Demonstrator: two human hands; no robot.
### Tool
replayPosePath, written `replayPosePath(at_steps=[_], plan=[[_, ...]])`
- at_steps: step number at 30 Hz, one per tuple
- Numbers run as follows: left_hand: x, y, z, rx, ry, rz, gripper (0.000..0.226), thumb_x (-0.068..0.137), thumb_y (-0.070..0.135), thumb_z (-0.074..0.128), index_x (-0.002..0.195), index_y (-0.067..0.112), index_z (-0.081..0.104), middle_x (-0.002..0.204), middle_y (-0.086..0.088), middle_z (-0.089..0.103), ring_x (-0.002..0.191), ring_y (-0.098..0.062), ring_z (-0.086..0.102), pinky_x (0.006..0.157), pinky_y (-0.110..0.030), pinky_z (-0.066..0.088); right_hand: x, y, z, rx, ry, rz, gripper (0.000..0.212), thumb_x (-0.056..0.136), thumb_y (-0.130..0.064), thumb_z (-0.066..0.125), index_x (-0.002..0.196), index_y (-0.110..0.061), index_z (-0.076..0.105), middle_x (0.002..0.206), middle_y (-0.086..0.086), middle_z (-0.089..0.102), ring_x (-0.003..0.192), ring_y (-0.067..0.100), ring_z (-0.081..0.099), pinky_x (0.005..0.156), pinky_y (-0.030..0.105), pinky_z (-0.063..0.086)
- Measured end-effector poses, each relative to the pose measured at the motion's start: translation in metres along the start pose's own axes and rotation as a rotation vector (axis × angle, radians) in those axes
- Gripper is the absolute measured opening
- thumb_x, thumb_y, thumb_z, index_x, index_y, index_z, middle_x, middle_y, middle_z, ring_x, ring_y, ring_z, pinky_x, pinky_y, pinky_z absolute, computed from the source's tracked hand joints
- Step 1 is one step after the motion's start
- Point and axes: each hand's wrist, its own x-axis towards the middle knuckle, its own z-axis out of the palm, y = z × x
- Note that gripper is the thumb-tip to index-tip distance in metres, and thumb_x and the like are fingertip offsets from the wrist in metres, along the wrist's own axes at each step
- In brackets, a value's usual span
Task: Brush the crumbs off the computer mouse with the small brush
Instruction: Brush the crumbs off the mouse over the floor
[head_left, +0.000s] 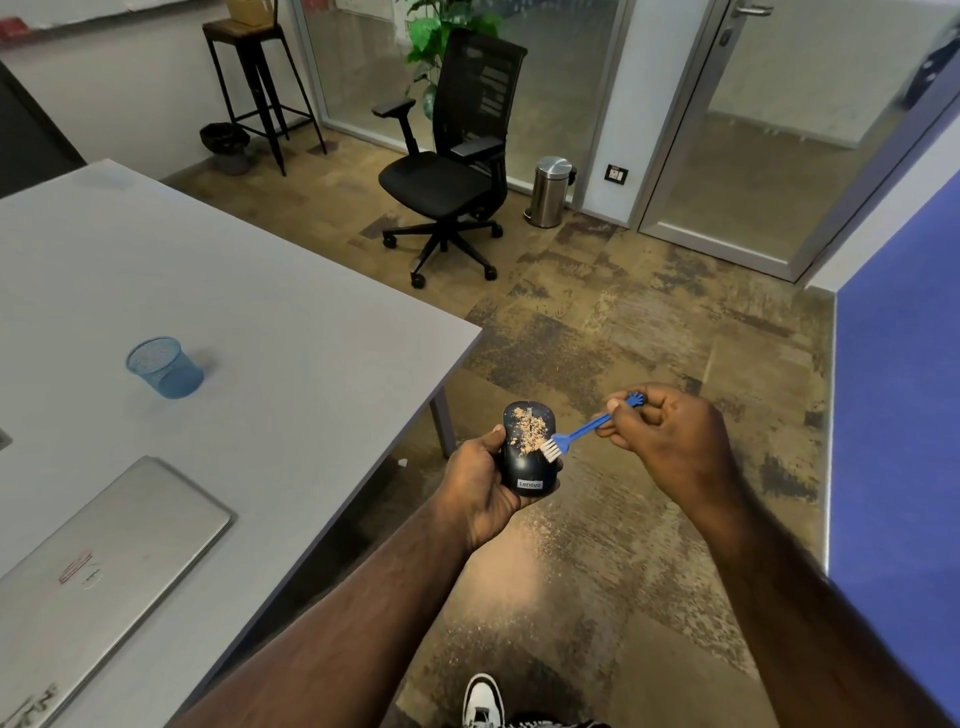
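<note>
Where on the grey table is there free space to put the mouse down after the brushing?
The table is bare between the blue mesh cup and its right edge, and also behind the cup. The near left part is taken by the closed laptop. The left hand holds the mouse beyond the table's edge, over the floor.

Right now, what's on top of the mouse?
Crumbs lie heaped on the mouse, with the brush bristles touching beside them. The left hand hides its underside.

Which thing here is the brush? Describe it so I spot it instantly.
Start at the grey table's near corner, then drop to the two hands over the floor. The right hand pinches a thin blue brush, its white bristles touching the crumb-covered black mouse.
</note>
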Motion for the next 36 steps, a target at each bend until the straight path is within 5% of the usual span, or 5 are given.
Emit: replayPosePath(at_steps=[4, 16, 36], plan=[[-0.002, -0.002, 0.001, 0.024, -0.019, -0.014, 0.047, 0.102, 0.034, 0.027, 0.113, 0.0, 0.058, 0.105, -0.023, 0.064, 0.087, -0.035, 0.062, 0.081, -0.045, 0.049, 0.009, 0.004, -0.001, -0.012, 0.063, 0.011, 0.01, 0.093, -0.013, 0.066, 0.1, -0.009, 0.073, 0.078, 0.003, 0.076, 0.072, 0.01, 0.076, 0.07, 0.032, 0.062], [-0.004, -0.002, 0.002, 0.029, -0.022, -0.024, 0.051, 0.102, 0.035, 0.026, 0.125, -0.001, 0.054, 0.113, -0.023, 0.062, 0.089, -0.034, 0.062, 0.078, -0.043, 0.051, 0.015, 0.001, -0.005, -0.035, 0.126, -0.009, 0.013, 0.092, -0.015, 0.068, 0.088, -0.028, 0.068, 0.074, -0.001, 0.075, 0.071, 0.01, 0.076, 0.075, 0.045, 0.063], [-0.004, -0.003, 0.003, 0.069, -0.031, -0.015, 0.048, 0.102, 0.034, 0.026, 0.121, 0.001, 0.056, 0.111, -0.022, 0.063, 0.087, -0.033, 0.064, 0.078, -0.043, 0.051, 0.02, -0.01, 0.0, -0.131, 0.158, -0.028, 0.011, 0.092, -0.018, 0.068, 0.1, -0.013, 0.073, 0.073, -0.007, 0.072, 0.07, 0.011, 0.075, 0.071, 0.044, 0.063]])
